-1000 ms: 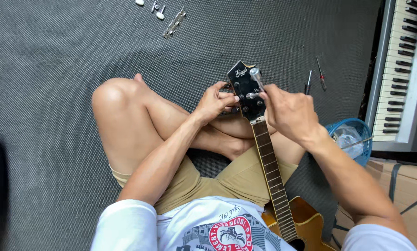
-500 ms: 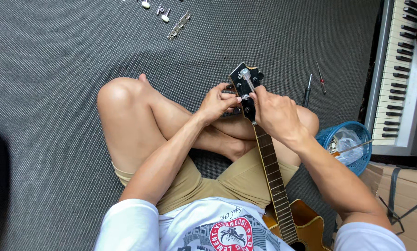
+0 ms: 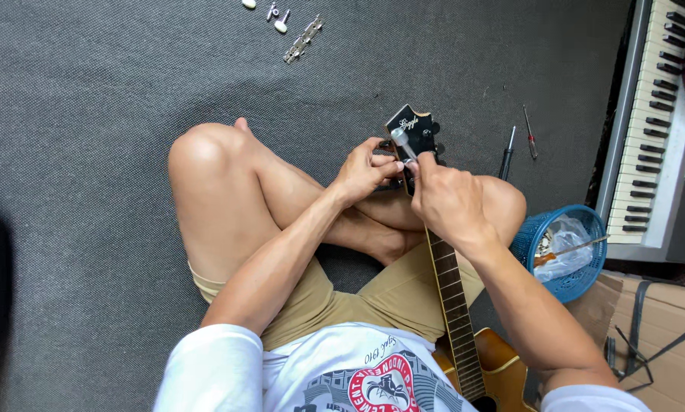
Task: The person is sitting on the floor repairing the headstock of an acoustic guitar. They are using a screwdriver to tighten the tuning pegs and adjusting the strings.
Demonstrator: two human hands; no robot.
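Right hand (image 3: 445, 200) is wrapped around a slim tool with a pale, clear handle (image 3: 400, 139), tip down on the black headstock (image 3: 412, 137) of the guitar, so it's closed on that and working at the left edge of the headstock. Compared with a second ago, that hand has slid up over the top of the neck and now covers most of the lower headstock, and the tool handle leans further toward the far-left side. My read is that the tool is now seated on a fitting rather than just hovering, though the tip itself is hidden behind the fingers.

Left hand (image 3: 364, 169) is curled tight against the left side of the headstock, fingers pinching something small there. I can't tell what exactly, looks like a tuner part, and it sits pretty much where it did half a second back.

Guitar: it lies across the lap, neck (image 3: 453, 305) running from the amber body (image 3: 502, 374) near the bottom edge up to the headstock over the crossed legs. Fretboard is dark with light fret lines, no strings that I can make out.

Smaller stuff: a blue basket (image 3: 586, 221) with a clear bag in it sits to the right, two screwdrivers (image 3: 519, 145) lie on the grey carpet (image 3: 90, 114) just beyond the knee, and loose metal tuner pieces (image 3: 303, 38) are far off at the top.
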